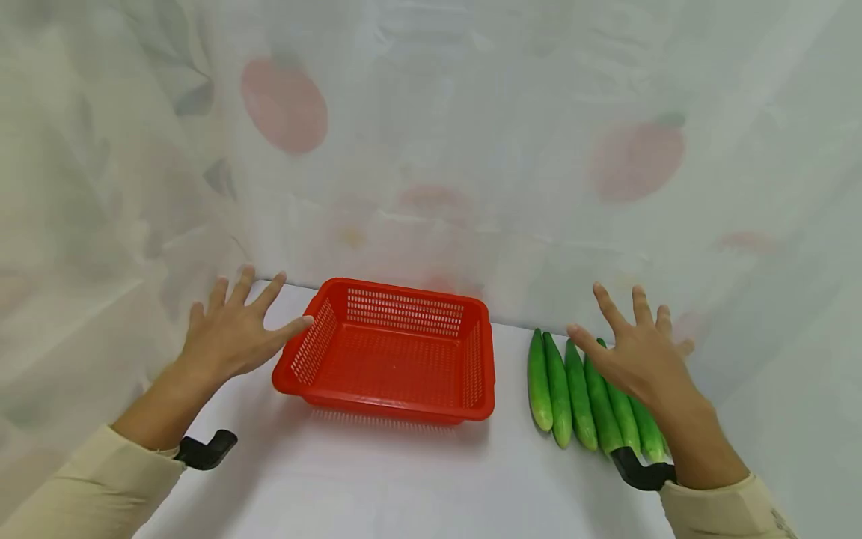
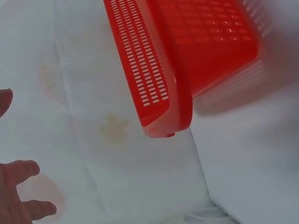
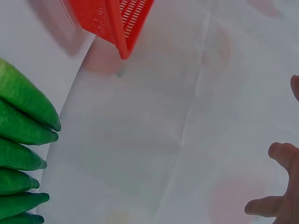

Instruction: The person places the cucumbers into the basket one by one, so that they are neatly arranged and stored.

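Observation:
A red plastic basket (image 1: pixel 393 410) with slotted walls stands on the white table, nothing inside it. My left hand (image 1: pixel 232 329) is spread wide beside the basket's left end, its thumb overlapping the rim in the head view. To the right of the basket lie several green cucumbers (image 1: pixel 557 385) side by side in a row. My right hand (image 1: pixel 636 355) hovers over the far right of that row, fingers splayed, holding nothing, and it hides part of the cucumbers. In the right wrist view, the tips of the cucumbers (image 3: pixel 23 128) line up along the table's far edge.
A pale curtain (image 1: pixel 512 150) with faded fruit prints hangs behind the table and along both sides. The white tabletop (image 1: pixel 377 486) stretches in front of the basket. A black strap mount (image 1: pixel 207 449) sits on each wrist at the cuff.

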A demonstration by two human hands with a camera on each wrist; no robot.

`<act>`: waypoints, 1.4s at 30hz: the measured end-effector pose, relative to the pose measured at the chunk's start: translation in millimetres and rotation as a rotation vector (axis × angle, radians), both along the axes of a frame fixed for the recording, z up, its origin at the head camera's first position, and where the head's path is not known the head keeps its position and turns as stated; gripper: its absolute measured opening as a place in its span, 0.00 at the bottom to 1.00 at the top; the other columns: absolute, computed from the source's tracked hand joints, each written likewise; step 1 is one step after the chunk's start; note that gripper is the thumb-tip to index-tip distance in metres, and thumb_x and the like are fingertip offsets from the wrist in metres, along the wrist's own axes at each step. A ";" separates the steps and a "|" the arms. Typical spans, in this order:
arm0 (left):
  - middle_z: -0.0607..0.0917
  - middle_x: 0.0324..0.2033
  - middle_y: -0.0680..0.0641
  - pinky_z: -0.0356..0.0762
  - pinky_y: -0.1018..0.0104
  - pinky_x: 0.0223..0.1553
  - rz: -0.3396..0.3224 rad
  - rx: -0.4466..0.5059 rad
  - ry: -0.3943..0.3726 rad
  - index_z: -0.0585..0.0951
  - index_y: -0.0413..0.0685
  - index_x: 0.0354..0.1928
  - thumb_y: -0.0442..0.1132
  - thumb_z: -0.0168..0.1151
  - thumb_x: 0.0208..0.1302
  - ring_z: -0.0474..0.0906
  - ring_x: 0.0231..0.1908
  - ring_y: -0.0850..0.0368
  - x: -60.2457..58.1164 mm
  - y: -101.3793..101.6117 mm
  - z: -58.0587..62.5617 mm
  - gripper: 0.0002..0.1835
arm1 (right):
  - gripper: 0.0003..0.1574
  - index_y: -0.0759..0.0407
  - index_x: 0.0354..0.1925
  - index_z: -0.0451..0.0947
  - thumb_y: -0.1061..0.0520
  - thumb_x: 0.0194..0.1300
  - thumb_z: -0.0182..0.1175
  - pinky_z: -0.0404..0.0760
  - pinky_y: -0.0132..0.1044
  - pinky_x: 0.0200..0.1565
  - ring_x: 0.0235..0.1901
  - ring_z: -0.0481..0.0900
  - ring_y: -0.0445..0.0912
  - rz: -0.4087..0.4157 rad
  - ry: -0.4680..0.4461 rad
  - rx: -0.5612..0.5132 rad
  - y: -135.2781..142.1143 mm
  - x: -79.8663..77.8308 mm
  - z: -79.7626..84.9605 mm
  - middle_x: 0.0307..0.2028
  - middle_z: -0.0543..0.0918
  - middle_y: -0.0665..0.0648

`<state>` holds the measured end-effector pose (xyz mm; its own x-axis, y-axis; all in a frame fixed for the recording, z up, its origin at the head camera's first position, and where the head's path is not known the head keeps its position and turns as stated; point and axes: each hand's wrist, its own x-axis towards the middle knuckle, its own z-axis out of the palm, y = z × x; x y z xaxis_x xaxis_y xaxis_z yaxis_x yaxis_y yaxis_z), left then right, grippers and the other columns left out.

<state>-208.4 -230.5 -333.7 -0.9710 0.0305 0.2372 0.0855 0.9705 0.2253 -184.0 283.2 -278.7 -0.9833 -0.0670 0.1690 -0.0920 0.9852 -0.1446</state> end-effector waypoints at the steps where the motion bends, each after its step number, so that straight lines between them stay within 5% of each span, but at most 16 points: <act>1: 0.44 0.72 0.31 0.39 0.21 0.53 -0.002 -0.001 0.006 0.51 0.55 0.76 0.77 0.43 0.58 0.37 0.66 0.23 0.3 0.6 -1.3 0.51 | 0.52 0.39 0.77 0.34 0.22 0.65 0.39 0.39 0.85 0.40 0.62 0.35 0.84 -0.002 0.003 0.001 1.9 1.0 -0.6 0.71 0.35 0.76; 19: 0.54 0.70 0.32 0.51 0.25 0.53 -0.088 0.033 0.182 0.60 0.51 0.74 0.69 0.53 0.60 0.51 0.64 0.25 4.5 3.3 -35.8 0.46 | 0.50 0.39 0.77 0.36 0.30 0.68 0.47 0.37 0.85 0.40 0.63 0.36 0.81 0.010 0.111 -0.077 34.9 20.7 -20.4 0.71 0.39 0.76; 42: 0.61 0.69 0.37 0.44 0.26 0.56 -0.203 0.284 0.283 0.66 0.53 0.71 0.59 0.65 0.57 0.52 0.65 0.30 0.1 3.7 -86.5 0.41 | 0.44 0.43 0.76 0.46 0.44 0.70 0.53 0.30 0.82 0.46 0.67 0.35 0.74 0.049 0.262 -0.286 72.6 32.0 -67.5 0.73 0.43 0.68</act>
